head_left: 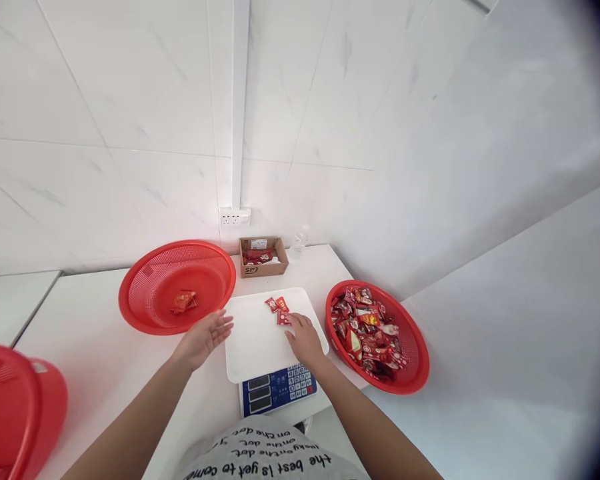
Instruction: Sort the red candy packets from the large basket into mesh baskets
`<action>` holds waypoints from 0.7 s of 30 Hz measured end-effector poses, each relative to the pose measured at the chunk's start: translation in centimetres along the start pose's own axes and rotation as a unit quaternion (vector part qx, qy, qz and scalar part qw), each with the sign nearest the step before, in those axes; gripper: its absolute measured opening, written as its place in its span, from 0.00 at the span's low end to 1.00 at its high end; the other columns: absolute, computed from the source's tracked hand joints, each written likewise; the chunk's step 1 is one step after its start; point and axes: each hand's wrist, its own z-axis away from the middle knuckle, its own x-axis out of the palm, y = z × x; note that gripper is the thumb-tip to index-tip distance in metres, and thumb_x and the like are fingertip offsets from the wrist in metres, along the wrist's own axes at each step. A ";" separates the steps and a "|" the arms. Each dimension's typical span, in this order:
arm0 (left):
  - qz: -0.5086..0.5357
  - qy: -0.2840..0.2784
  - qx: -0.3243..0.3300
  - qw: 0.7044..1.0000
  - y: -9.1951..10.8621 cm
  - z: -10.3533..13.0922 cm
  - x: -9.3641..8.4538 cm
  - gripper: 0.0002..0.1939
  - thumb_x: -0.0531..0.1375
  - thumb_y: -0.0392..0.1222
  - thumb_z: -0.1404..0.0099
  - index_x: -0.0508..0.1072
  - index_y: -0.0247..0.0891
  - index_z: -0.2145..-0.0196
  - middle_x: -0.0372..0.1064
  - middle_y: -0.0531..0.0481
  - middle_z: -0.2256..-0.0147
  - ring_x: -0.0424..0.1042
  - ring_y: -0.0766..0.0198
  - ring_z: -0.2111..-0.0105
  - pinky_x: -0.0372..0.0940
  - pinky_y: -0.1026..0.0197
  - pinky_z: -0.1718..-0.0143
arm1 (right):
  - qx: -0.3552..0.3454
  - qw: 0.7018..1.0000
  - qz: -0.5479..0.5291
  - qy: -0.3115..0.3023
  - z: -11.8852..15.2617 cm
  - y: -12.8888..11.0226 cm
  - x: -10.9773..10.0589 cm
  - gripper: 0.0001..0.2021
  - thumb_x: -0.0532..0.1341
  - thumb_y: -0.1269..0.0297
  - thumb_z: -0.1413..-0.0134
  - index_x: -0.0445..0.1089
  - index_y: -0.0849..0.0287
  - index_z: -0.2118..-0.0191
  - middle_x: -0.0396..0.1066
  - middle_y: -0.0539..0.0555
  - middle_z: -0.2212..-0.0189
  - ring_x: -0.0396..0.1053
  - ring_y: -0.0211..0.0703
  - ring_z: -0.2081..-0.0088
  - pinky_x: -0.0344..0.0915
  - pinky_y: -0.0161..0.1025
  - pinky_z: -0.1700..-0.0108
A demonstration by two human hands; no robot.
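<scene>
A white scale pan (253, 337) sits on a digital weighing scale with a blue keypad panel (279, 392). Several small red wrapped candies (281, 305) lie together near the pan's far right part. My right hand (305, 340) is over the pan's right side, its fingertips at the nearest red candy packet (283, 319) and its thumb just below. At the pan's left edge, my left hand (206, 339) is held open, palm turned inward, with nothing in it.
A red basket (416, 333) full of wrapped candies stands right of the scale. Another red basket (140, 287), holding a few packets, is at left. Behind are a cardboard box (264, 269) and a clear plastic item (300, 239). More red baskets (50, 407) stand lower left.
</scene>
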 end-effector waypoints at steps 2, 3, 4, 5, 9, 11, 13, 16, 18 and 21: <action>-0.035 -0.017 -0.019 0.999 -2.1 0.4 0.8 0.09 0.59 0.38 0.40 0.69 0.34 0.61 0.72 0.42 0.62 0.73 0.62 0.64 0.67 0.60 0.60 | -0.011 0.999 0.037 -0.026 -0.9 0.5 0.3 0.22 0.54 0.70 0.48 0.62 0.59 0.46 0.61 0.59 0.46 0.54 0.51 0.45 0.54 0.45 0.46; -0.048 -0.024 -0.026 0.998 -3.1 0.5 1.2 0.10 0.60 0.39 0.41 0.69 0.35 0.61 0.72 0.42 0.62 0.73 0.62 0.64 0.66 0.60 0.60 | -0.013 0.998 0.049 -0.038 -1.2 0.7 0.5 0.22 0.54 0.71 0.48 0.61 0.59 0.45 0.61 0.60 0.47 0.55 0.51 0.46 0.55 0.45 0.47; -0.060 -0.034 -0.033 0.997 -3.9 0.7 1.7 0.11 0.61 0.40 0.42 0.69 0.35 0.61 0.72 0.42 0.62 0.73 0.62 0.65 0.66 0.60 0.60 | -0.013 0.997 0.057 -0.048 -1.4 0.9 0.6 0.22 0.53 0.71 0.48 0.61 0.58 0.45 0.62 0.60 0.49 0.57 0.51 0.47 0.56 0.44 0.49; -0.071 -0.047 -0.040 0.996 -4.6 0.8 2.2 0.12 0.62 0.41 0.43 0.69 0.35 0.61 0.72 0.43 0.62 0.72 0.62 0.65 0.65 0.60 0.60 | -0.015 0.997 0.058 -0.055 -1.4 1.1 0.7 0.22 0.53 0.72 0.48 0.61 0.57 0.46 0.63 0.60 0.50 0.58 0.51 0.49 0.57 0.44 0.50; -0.120 -0.081 -0.054 0.988 -6.4 0.8 4.3 0.16 0.63 0.45 0.46 0.68 0.36 0.61 0.70 0.43 0.61 0.70 0.63 0.65 0.63 0.60 0.61 | -0.004 0.998 -0.023 -0.067 -1.4 1.4 0.2 0.20 0.51 0.75 0.51 0.65 0.57 0.51 0.67 0.58 0.55 0.61 0.48 0.53 0.58 0.41 0.54; -0.139 -0.073 -0.053 0.986 -7.0 0.7 5.4 0.19 0.64 0.46 0.47 0.68 0.37 0.59 0.68 0.43 0.58 0.68 0.63 0.63 0.62 0.60 0.60 | 0.028 0.986 -0.141 -0.087 -1.4 1.1 -0.4 0.17 0.51 0.75 0.52 0.66 0.58 0.56 0.69 0.56 0.59 0.64 0.44 0.57 0.60 0.39 0.55; -0.143 -0.069 -0.051 0.986 -7.5 0.5 6.3 0.23 0.64 0.48 0.48 0.67 0.38 0.56 0.66 0.42 0.55 0.67 0.62 0.61 0.61 0.59 0.60 | 0.073 0.944 -0.291 -0.135 -1.2 0.4 -1.1 0.14 0.50 0.74 0.52 0.66 0.59 0.60 0.71 0.53 0.65 0.67 0.41 0.64 0.62 0.38 0.61; -0.136 -0.105 -0.045 0.984 -7.9 0.5 7.3 0.22 0.64 0.52 0.49 0.68 0.38 0.59 0.66 0.44 0.58 0.65 0.63 0.62 0.60 0.60 0.61 | 0.117 0.853 -0.466 -0.206 -0.7 -0.8 -2.3 0.12 0.51 0.72 0.53 0.66 0.60 0.62 0.70 0.51 0.71 0.67 0.37 0.72 0.63 0.36 0.67; -0.139 -0.123 -0.031 0.982 -7.9 0.6 7.7 0.20 0.64 0.53 0.50 0.69 0.37 0.64 0.67 0.47 0.63 0.65 0.65 0.65 0.59 0.62 0.63 | 0.124 0.817 -0.520 -0.218 -0.2 -1.6 -2.9 0.12 0.54 0.68 0.53 0.66 0.59 0.60 0.70 0.50 0.73 0.67 0.36 0.73 0.63 0.36 0.67; -0.141 -0.108 -0.003 0.984 -7.6 0.8 7.8 0.18 0.65 0.53 0.51 0.68 0.37 0.69 0.68 0.51 0.68 0.64 0.67 0.68 0.57 0.63 0.64 | 0.113 0.807 -0.536 -0.220 0.5 -2.2 -3.6 0.14 0.58 0.60 0.52 0.66 0.59 0.59 0.70 0.50 0.72 0.67 0.36 0.71 0.63 0.35 0.68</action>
